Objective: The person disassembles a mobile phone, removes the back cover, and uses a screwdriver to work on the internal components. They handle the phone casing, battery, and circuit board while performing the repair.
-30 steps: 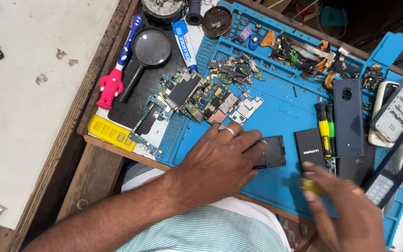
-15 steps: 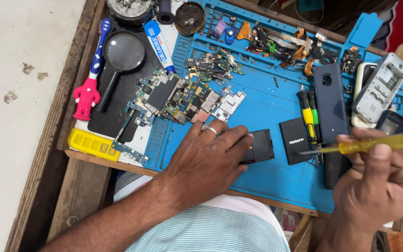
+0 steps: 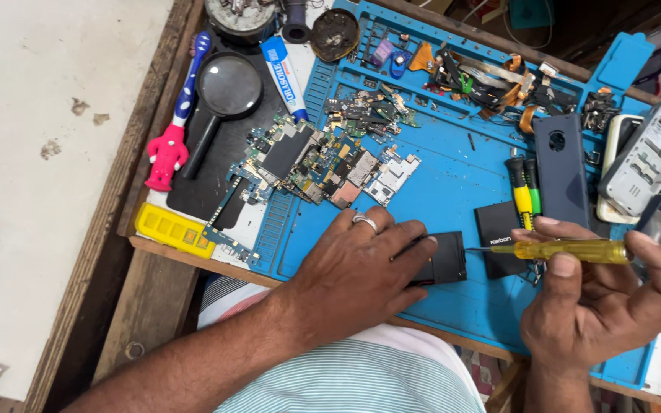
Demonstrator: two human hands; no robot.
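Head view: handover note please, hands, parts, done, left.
Left hand: flat on the blue mat, pinning a small black phone part.
Right hand: grip on a yellow-handled screwdriver, shaft level, tip at the part's right edge.
Nearby: black battery just right of the part, dark back cover above it, loose circuit boards upper left.
Done: tool brought to the part.
Left: whether the tip has engaged cannot be told.

1. Small black device (image 3: 444,264): most of it is covered by the left hand (image 3: 353,271); only its 3 o'clock end shows.
2. Round tin (image 3: 240,14) at 12 o'clock: its top is cut by the frame edge.
3. Right hand (image 3: 598,302): the wrist runs off the 6 o'clock edge.
4. Yellow-handled screwdriver (image 3: 568,250): the tip is too fine to make out.
5. Small parts (image 3: 491,76) in the mat's trays at 1 o'clock: too small to identify.
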